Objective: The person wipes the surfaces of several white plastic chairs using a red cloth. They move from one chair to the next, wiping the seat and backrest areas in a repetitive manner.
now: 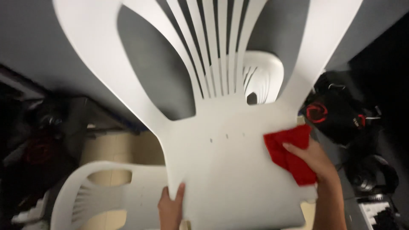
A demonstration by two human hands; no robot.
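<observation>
A white plastic chair is tilted up in front of me, its seat facing me and its slatted back rising to the top of the view. My left hand grips the seat's lower left edge, thumb on the front. My right hand presses a red cloth flat against the right side of the seat.
A second white plastic chair stands low at the left, and a third shows through the slats. Dark bags and gear pile up at the right, with more dark clutter at the left. A grey wall is behind.
</observation>
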